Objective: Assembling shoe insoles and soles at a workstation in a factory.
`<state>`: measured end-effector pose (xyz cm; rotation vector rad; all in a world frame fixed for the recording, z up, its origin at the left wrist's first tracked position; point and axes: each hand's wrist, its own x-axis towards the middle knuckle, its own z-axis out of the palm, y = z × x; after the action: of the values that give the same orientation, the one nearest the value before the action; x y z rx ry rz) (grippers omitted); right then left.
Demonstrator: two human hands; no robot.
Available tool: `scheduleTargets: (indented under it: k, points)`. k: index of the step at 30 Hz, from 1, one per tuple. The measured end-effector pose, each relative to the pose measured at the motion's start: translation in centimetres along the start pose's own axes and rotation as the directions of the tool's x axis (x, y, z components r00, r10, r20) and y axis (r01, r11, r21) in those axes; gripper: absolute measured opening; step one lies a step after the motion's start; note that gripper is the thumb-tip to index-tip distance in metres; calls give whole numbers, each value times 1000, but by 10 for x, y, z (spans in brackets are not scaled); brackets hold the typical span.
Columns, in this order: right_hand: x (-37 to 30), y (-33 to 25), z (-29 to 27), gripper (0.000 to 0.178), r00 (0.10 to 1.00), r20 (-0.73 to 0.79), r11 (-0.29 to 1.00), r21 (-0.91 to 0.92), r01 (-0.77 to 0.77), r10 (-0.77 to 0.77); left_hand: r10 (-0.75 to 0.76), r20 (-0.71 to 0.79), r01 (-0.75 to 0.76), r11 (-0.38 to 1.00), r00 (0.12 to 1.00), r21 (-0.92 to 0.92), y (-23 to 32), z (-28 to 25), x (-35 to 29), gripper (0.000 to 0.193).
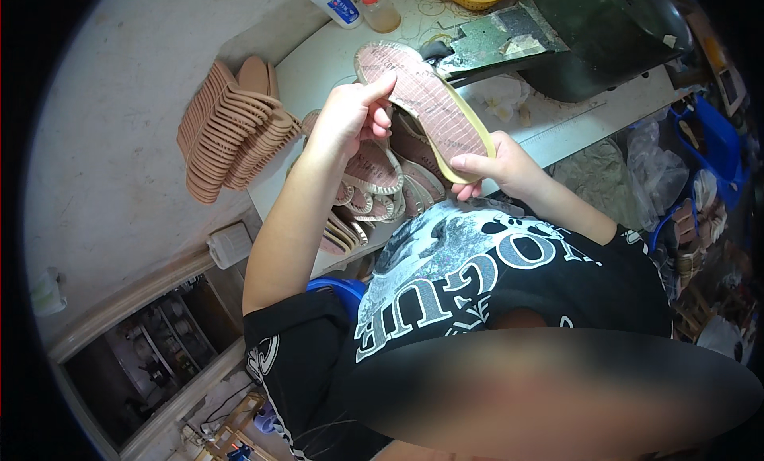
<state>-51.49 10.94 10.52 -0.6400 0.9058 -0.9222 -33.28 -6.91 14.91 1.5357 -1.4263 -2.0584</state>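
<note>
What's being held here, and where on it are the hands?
A pinkish shoe sole with a yellow rim, held between both hands: the left hand near its upper end, thumb on the face; the right hand pinching its lower end.

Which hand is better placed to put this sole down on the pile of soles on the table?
Probably the left hand. It grips the upper end of the pink sole and sits right above the pile of soles on the table. The right hand pinches the lower end, off to the side.
</note>
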Motion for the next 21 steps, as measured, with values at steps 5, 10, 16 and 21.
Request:
scheduleTargets:
  k: [5, 10, 16, 21]
  points:
    - [11, -9, 24, 30, 986, -135, 983, 142, 117, -98, 8, -3, -8, 998, 1000, 55, 15, -11, 18, 37]
    - [29, -26, 31, 30, 963, -200, 955, 196, 222, -182, 161, -88, -117, 919, 983, 376, 50, -12, 36, 48]
    - [45, -31, 32, 30, 952, -252, 939, 249, 238, -175, 748, 326, -649, 181, 579, 739, 70, -26, 71, 77]
    - [49, -38, 33, 33, 942, -310, 937, 274, 216, -126, 334, 824, -869, -31, 457, 494, 96, 2, 80, 55]
